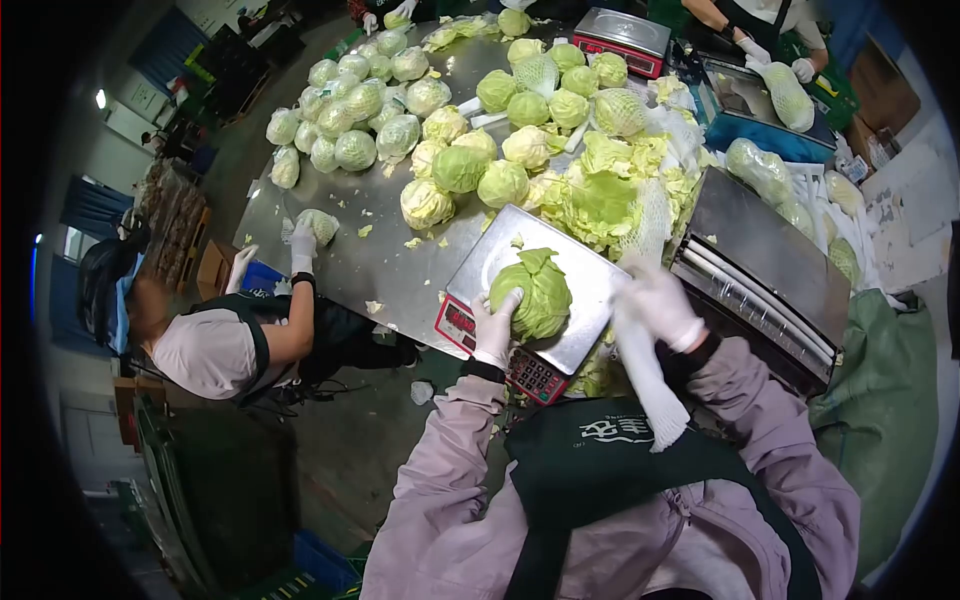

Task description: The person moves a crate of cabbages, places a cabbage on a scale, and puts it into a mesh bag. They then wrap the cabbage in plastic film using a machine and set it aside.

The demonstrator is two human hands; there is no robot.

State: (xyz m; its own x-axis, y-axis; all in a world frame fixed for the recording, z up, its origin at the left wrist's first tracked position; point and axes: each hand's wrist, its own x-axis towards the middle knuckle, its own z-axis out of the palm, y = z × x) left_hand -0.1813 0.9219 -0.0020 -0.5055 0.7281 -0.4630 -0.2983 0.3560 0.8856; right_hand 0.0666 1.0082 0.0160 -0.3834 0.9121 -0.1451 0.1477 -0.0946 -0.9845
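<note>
A green cabbage (540, 295) with loose outer leaves sits on the metal pan of a red digital scale (590, 345). My left hand (494, 325), in a white glove, grips the near left side of that cabbage, thumb against its leaves. To the right of the pan, my right hand (662, 305), also gloved, is closed on a white mesh sleeve (645, 380) that dangles toward my apron. Motion smears its fingers somewhat. Torn-off leaves (603, 200) and more white netting (650, 220) lie just beyond the scale.
Bare cabbages (460, 168) and wrapped cabbages (355, 150) cover the far part of the metal table (385, 262). At left, a co-worker (215, 345) handles a netted cabbage (318, 226). A wrapping machine (765, 270) stands close on my right. Another scale (625, 40) is at the back.
</note>
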